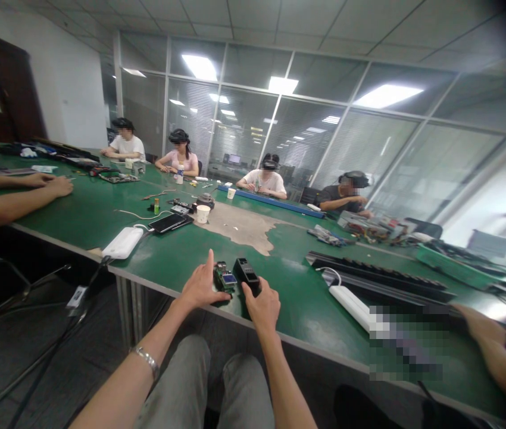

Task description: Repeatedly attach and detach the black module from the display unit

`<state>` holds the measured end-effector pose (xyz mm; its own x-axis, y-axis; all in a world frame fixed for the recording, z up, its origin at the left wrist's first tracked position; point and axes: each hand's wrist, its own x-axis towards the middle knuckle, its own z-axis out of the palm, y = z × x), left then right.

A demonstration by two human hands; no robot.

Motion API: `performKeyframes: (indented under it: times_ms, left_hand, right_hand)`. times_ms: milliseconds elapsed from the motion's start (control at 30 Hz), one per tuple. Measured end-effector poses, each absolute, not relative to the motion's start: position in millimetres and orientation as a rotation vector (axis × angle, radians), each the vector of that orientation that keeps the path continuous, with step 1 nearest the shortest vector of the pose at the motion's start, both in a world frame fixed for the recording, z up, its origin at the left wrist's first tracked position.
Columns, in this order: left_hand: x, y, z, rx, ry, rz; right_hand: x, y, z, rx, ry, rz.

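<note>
Left hand [202,288] sits just beside a small green circuit board [225,277] with its index finger raised, any grip on the board unclear, while the right hand [262,308] closes around a black handheld device [246,271] on the green workbench [289,286].

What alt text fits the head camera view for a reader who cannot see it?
A person's bare left hand, index finger raised, lies beside a small green circuit board with a lit blue screen, and the right hand rests on a black rectangular device, on a long green-topped table. Four people sit across it.
</note>
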<state>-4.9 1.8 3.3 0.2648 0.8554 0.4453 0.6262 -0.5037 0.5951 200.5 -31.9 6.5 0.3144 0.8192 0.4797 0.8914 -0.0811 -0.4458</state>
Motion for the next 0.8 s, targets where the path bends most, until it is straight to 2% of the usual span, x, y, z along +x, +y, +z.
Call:
performKeyframes:
  times_ms: [367,800]
  left_hand:
    - [-7,-1,7,2.246,1.317,1.115]
    - [-8,-1,6,2.291,1.314,1.113]
  right_hand:
    - [181,-35,40,-1.59,-1.357,0.202]
    - [149,-49,52,-1.691,-1.505,0.007]
